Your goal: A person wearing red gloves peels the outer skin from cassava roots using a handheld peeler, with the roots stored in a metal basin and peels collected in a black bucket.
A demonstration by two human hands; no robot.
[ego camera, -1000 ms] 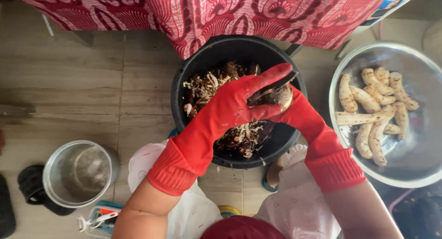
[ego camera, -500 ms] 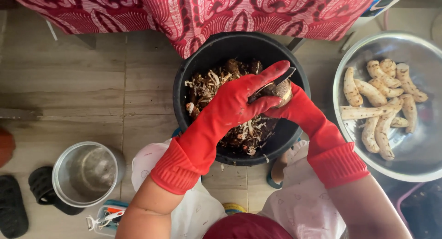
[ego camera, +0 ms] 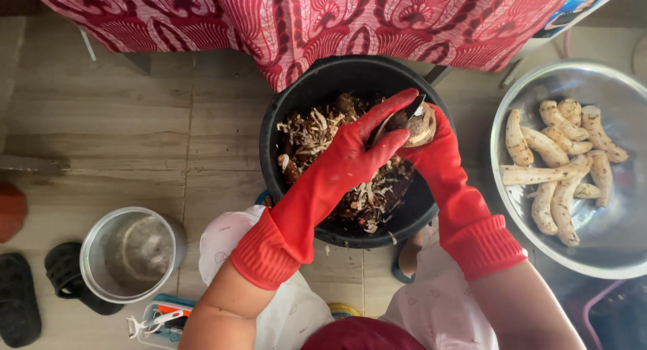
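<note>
Tiled floor (ego camera: 135, 141), red cloth at 12. My right hand (ego camera: 438, 144) grips a root (ego camera: 421, 124) over the black bucket (ego camera: 296, 101); left hand (ego camera: 357, 151) closed on a knife (ego camera: 412, 107). Steel bowl (ego camera: 606, 256) at 3.

Both gloved hands work above the black bucket (ego camera: 296, 101), whose rim rings the area beneath them; peelings fill most of its floor. The left hand (ego camera: 357, 151) crosses the bucket opening diagonally and blocks access from the near-left side. The right hand (ego camera: 438, 154) closes off the right rim.

Right of the bucket, the metal bowl (ego camera: 519, 208) of peeled roots (ego camera: 563, 161) sits close by, leaving only a narrow strip of floor between the two rims. The patterned red cloth (ego camera: 303, 20) overhangs the far rim.

Left of the bucket, bare floor tiles (ego camera: 135, 128) give the widest passage. Nearer the person, the steel pot (ego camera: 131, 252), the black sandals (ego camera: 20, 296) and a peeler (ego camera: 151, 323) occupy the floor.
</note>
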